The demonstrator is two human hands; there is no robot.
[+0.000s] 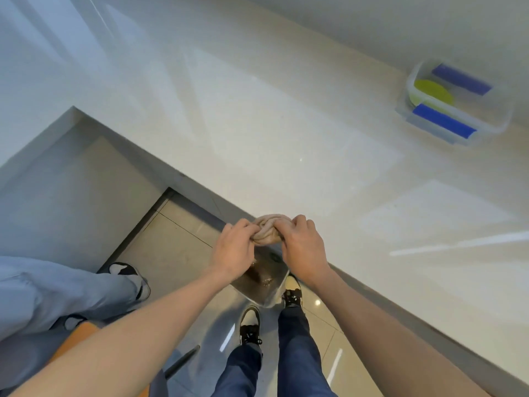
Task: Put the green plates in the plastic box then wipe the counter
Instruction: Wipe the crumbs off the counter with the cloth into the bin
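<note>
Cloth (267, 229): beige, twisted into a tight wad, held off the near edge of the bench (286, 124), over a metal bin (262, 285) on the floor. Left hand (233, 253) and right hand (303, 247) both closed on it, one at each end, fingers curled over the top; the grip reads to me as wringing. The wad's long axis runs left to right between the two hands, roughly along the bench edge. Plates (432, 91): green, already lying in the box (455, 106), which sits far right on the bench near the wall, blue clasps folded out. I judge the first half of the task done and the wipe not yet started. Key relation for the next move: the bare bench surface lies forward and to the right of the cloth, directly beyond the edge. Right hand is nearer that surface and the box, so I would expect it to carry the cloth up and over. Frame is blurred toward the box; plate count unclear.
</note>
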